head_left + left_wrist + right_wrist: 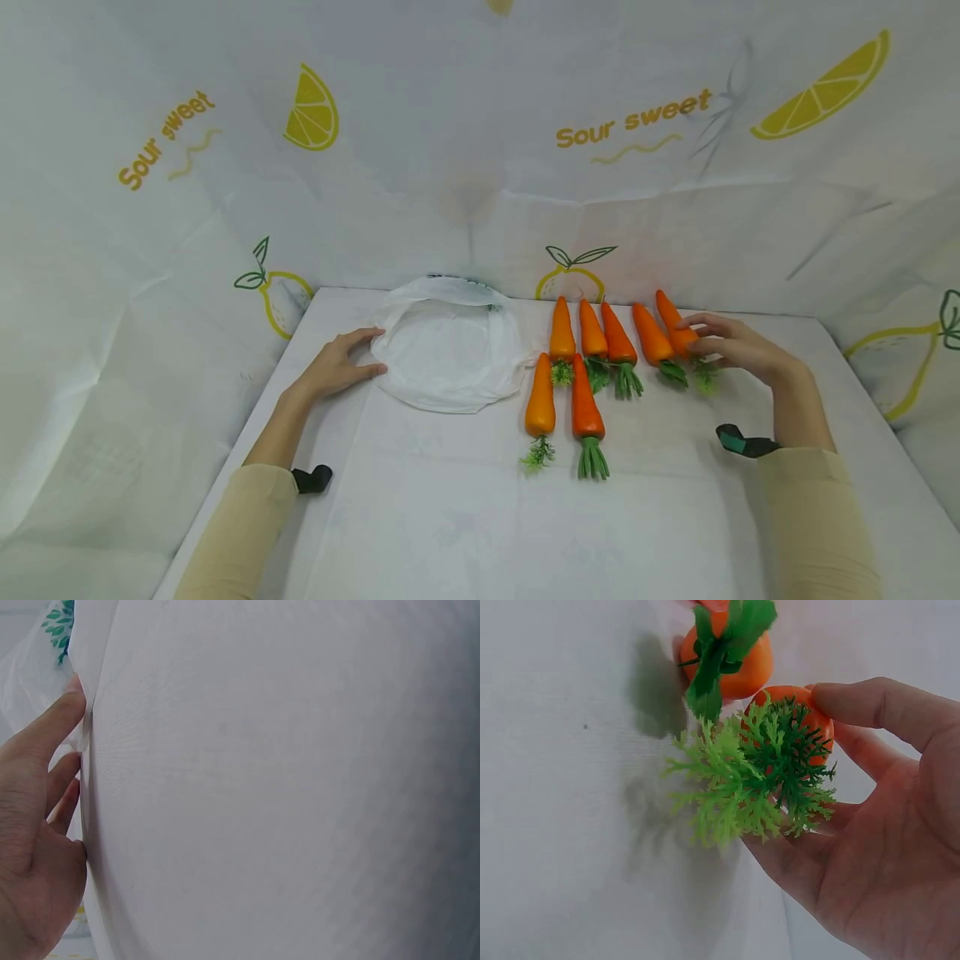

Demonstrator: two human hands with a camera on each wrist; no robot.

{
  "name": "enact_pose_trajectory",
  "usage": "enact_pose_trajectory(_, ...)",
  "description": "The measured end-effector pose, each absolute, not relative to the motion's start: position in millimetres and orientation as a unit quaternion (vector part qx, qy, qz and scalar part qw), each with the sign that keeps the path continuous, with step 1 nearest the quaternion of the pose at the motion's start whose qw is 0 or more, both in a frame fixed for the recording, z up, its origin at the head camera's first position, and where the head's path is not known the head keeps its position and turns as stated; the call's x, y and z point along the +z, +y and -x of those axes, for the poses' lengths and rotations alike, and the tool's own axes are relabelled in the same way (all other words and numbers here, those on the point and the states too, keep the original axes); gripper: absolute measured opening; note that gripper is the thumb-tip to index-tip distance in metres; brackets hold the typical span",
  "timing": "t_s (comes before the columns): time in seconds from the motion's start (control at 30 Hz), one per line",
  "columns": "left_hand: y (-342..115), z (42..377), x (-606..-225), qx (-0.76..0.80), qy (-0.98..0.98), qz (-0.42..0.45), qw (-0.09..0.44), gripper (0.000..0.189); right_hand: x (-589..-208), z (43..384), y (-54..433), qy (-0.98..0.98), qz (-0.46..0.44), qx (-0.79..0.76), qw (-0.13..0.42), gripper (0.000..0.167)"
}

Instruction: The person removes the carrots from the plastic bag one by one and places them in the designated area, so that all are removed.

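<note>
At the far right of the row, my right hand grips a carrot near its leafy end. In the right wrist view, thumb and fingers lie around this carrot, and its feathery green top faces the camera. Another carrot with broad leaves lies just left of it. My left hand touches the left edge of a white plastic bag, its thumb and fingers spread apart. The bag lies with its wide mouth facing up. Green leaf print on the bag shows in the left wrist view.
Left of the right hand, more carrots lie in a back row, including a thin-stemmed one. Two others, a lighter one and a redder one, lie in front. A lemon-printed cloth wall rises behind the white table.
</note>
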State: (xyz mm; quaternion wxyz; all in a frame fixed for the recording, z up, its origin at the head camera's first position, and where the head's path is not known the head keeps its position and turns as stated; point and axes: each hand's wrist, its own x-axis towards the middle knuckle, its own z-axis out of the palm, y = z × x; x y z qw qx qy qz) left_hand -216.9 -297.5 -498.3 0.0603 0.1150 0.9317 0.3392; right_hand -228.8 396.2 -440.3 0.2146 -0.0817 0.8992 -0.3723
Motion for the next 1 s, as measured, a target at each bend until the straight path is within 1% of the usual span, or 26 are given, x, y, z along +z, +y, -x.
enact_pose_trajectory(0.23,-297.5,216.2,-498.4,0.338,0.932,-0.118,0.057,0.073,-444.8,227.5,394.9,0.903,0.076,-0.362,0.22,0.054)
enact_pose_trajectory(0.43,-296.3,216.9,-497.1,0.339,0.932,-0.114,0.061,0.075,-446.8,224.9,393.3,0.906,0.089,-0.357,0.208,0.054)
enact_pose_trajectory(0.77,-296.4,215.8,-496.8,0.339,0.932,-0.116,0.06,0.074,-449.4,222.2,392.0,0.912,0.067,-0.356,0.192,0.053)
enact_pose_trajectory(0.9,-298.3,215.9,-496.9,0.336,0.933,-0.112,0.063,0.075,-447.4,221.0,392.0,0.918,0.06,-0.351,0.175,0.053)
enact_pose_trajectory(1.0,-299.7,216.3,-496.3,0.344,0.93,-0.115,0.06,0.075,-445.1,220.2,392.9,0.923,0.058,-0.35,0.147,0.051)
